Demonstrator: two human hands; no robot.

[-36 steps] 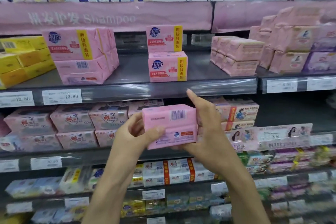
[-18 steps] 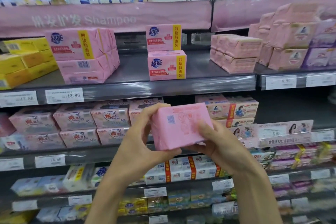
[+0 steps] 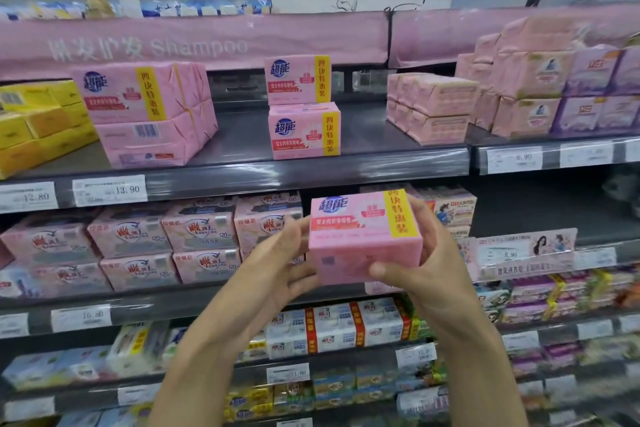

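Pink soap pack (image 3: 363,236) turned label-up, gripped between left hand (image 3: 277,270), right hand (image 3: 433,270)

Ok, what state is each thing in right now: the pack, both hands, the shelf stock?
Pink rectangular soap pack with yellow band: wrapped, held in the air, front label facing the camera.
Left hand: grips the pack's left end.
Right hand: grips its right end, thumb on the lower face.
Two matching pink packs on the grey shelf: stacked, upright.
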